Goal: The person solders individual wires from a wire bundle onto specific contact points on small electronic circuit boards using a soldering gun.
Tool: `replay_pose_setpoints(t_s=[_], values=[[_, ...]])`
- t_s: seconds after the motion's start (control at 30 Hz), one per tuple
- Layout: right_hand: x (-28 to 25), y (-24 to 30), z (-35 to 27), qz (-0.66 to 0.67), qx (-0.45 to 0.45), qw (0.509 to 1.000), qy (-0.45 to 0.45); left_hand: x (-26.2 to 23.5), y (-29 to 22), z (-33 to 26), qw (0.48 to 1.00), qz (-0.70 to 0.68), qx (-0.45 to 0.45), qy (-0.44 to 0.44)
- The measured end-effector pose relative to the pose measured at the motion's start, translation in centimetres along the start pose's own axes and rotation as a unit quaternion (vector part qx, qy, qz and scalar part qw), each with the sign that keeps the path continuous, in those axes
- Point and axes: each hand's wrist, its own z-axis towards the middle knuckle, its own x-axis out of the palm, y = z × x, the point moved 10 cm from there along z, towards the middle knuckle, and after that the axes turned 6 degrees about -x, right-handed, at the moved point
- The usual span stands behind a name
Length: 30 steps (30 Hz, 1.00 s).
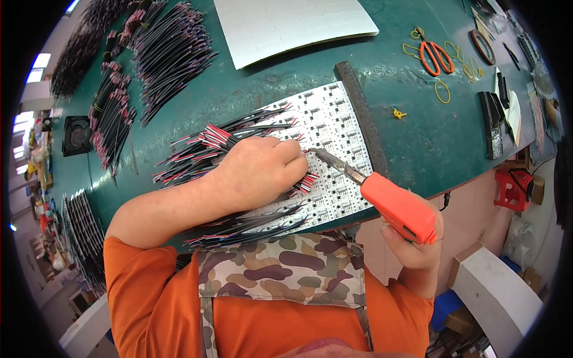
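Note:
A white circuit panel (334, 128) with rows of small parts lies on the green table (286, 83). My left hand (262, 170) rests on it with fingers curled, pinching a thin red-and-black wire against the panel. Loose red-and-black wires (209, 143) fan out beneath and beside that hand. My right hand (415, 247) grips the orange handle of a soldering iron (394, 206), whose metal tip reaches the panel just right of my left fingertips.
A dark metal bar (361, 116) lies along the panel's right edge. Bundles of wires (167, 53) sit at the back left, a white sheet (286, 24) behind. Orange-handled scissors (436, 56), yellow rubber bands (442, 91) and black parts (492, 122) lie right.

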Motion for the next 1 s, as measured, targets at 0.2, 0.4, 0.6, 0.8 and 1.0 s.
replay_pose_setpoints(t_s=[0.2, 0.4, 0.6, 0.8, 1.0], values=[[0.1, 0.2, 0.1, 0.013, 0.019, 1.000, -0.020, 0.0, 0.0, 0.1, 1.000, 0.002, -0.003, 0.003], [-0.4, 0.9, 0.0, 0.009, -0.031, 0.999, 0.002, 0.1, 0.0, 0.1, 1.000, -0.001, -0.004, 0.007], [-0.8, 1.0, -0.2, -0.006, -0.029, 0.999, -0.013, 0.2, 0.1, 0.1, 1.000, -0.001, -0.004, 0.009], [-0.5, 0.3, -0.4, -0.003, -0.019, 1.000, -0.004, 0.3, 0.6, 0.1, 0.999, -0.033, 0.012, 0.016], [-0.3, 0.0, -0.4, 0.023, 0.021, 1.000, -0.003, 0.2, 0.7, 0.3, 0.998, -0.051, 0.007, 0.034]])
